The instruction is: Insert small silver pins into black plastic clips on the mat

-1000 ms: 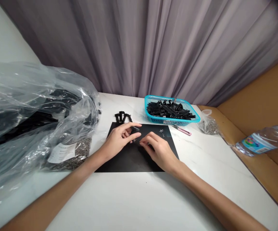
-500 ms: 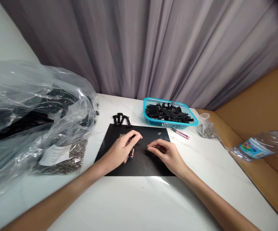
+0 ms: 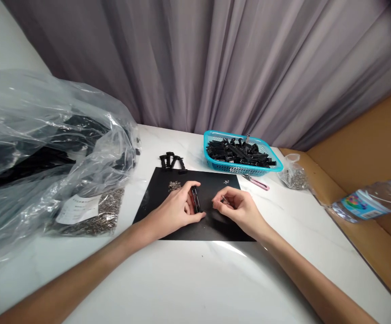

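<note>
My left hand [image 3: 178, 209] grips a slim black plastic part [image 3: 196, 200] by its two ends, between thumb and fingers, above the black mat [image 3: 212, 229]. To its right, my right hand [image 3: 236, 204] is closed in a pinch, with a small thin metallic piece [image 3: 225, 199] showing at the fingers; its kind is too small to make out. A pile of small metal pieces [image 3: 174, 186] lies on the mat behind my left hand. A few tiny silvery bits [image 3: 226, 182] rest near the mat's back right corner.
Several black parts [image 3: 172, 161] lie behind the mat. A blue basket [image 3: 209, 159] full of black parts stands back right, beside a pink-handled cutter [image 3: 259, 183]. Bags of metal pieces [image 3: 109, 211] [image 3: 295, 175], large plastic bag [image 3: 20, 112] and bottle [image 3: 364, 204] flank the mat.
My left hand has turned so that the black part now shows upright between thumb and fingers. The right hand has shifted slightly right, and a metallic piece now shows in its fingers.
</note>
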Motion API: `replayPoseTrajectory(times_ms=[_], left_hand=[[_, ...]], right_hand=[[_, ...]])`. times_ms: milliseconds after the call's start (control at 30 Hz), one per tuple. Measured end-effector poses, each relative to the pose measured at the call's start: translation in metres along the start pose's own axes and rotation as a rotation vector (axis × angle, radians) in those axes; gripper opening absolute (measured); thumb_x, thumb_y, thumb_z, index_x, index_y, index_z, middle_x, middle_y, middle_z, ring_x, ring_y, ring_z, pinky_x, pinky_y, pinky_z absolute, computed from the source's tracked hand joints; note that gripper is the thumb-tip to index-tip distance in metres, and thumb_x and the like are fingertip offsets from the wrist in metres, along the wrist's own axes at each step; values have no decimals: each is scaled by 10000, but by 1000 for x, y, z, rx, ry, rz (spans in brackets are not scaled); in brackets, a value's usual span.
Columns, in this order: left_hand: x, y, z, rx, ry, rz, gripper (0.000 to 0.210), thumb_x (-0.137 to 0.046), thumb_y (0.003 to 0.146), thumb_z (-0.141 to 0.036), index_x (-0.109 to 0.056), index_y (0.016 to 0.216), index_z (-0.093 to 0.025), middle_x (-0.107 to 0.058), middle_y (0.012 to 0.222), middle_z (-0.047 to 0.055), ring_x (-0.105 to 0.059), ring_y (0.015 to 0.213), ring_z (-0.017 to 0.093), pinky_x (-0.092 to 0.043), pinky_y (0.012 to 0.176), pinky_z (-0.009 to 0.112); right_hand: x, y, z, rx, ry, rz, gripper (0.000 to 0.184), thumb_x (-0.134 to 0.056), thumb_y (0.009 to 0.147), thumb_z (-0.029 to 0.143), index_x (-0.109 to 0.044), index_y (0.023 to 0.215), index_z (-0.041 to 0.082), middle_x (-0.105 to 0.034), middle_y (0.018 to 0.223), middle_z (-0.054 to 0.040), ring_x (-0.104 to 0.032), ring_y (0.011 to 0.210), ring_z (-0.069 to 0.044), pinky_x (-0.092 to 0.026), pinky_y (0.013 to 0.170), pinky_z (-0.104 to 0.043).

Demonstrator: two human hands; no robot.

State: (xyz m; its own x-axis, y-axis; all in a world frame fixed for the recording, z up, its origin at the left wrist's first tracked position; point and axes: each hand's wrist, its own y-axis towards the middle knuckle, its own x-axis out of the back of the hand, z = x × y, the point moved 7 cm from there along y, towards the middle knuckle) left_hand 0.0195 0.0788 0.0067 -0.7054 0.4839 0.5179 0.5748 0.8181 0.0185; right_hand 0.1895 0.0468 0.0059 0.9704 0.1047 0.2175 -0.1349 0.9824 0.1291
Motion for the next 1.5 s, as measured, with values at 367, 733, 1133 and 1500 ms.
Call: replayPoseTrajectory(times_ms=[367,733,1133,1500], left_hand=[[-3,-2,-4,-59,133,-33,659,-715,821,-310,-415,1403,-240,-631,841,-17,-638,682,160,-539,635,291],[1,-7,-23,-340,418,-138,635,-737,793,-277,-497,1379,-232,-519,1353,94,-604,1178,251,-541,1042,407],[-1,-5,-11,-270,332,-140,692,-793,752,-273,-439,1347,-266,-625,1218,66,-675,1024,240,-584,919,379],[4,-15,-37,-528,471,-253,628,-740,813,-194,-443,1366,-226,-611,1276,94,-642,1125,258,-544,1020,408]], right_hand=[[-2,-3,1,-39,-92,21,252,-775,840,429,-796,894,183,-664,723,-11,-392,576,-107,-279,528,-270],[0,-7,16,90,-254,10,128,-672,922,292,-769,937,209,-708,810,-2,-427,578,-105,-344,550,-263],[-7,-12,22,171,-366,46,108,-662,964,242,-767,941,230,-741,871,-11,-579,690,-146,-436,645,-287],[-4,-18,30,222,-308,17,141,-714,939,325,-783,1040,253,-755,895,-26,-542,622,-138,-436,573,-285]])
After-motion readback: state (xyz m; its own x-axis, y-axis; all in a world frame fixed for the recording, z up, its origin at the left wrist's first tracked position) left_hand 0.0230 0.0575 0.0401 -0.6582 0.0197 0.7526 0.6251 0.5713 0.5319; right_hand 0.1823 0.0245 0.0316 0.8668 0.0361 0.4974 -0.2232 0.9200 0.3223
